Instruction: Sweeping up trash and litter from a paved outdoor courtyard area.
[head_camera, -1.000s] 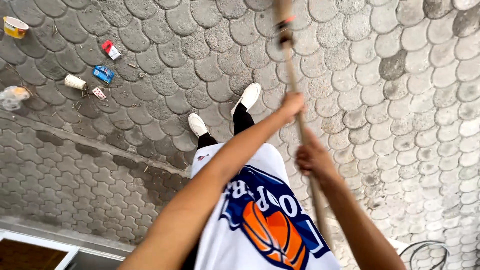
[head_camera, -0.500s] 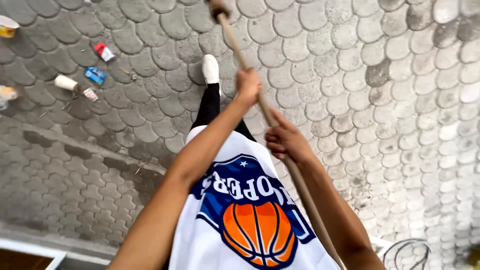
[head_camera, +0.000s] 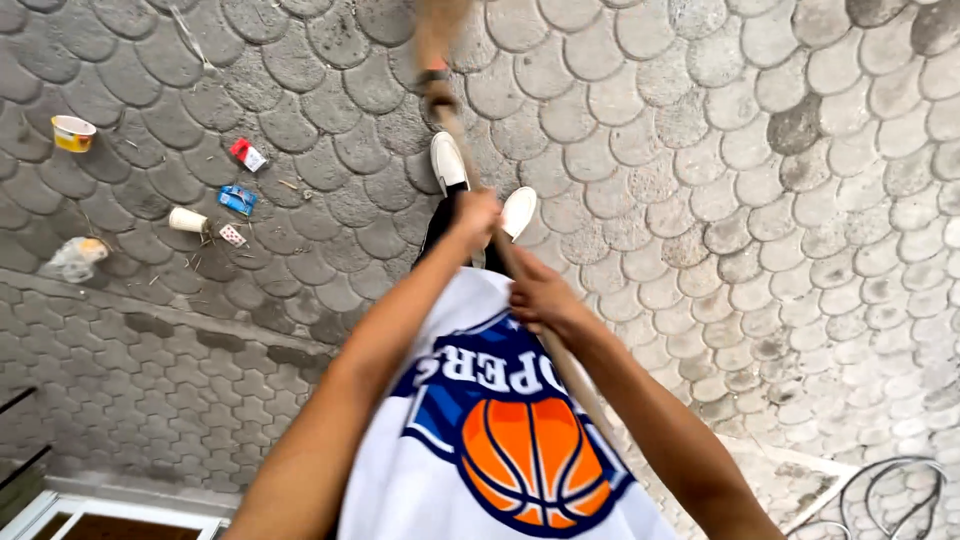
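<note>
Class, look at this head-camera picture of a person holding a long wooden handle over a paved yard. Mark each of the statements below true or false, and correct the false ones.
1. Both hands grip the wooden handle. True: the left hand is farther along it, the right hand nearer the body.
2. The litter lies to the right of the white shoes. False: it lies on the left of the picture.
3. The paving is made of scale-shaped stones. True.
4. The shirt shows a green football. False: it is white with an orange basketball.
5. A yellow-and-white cup lies among the litter. True.
</note>
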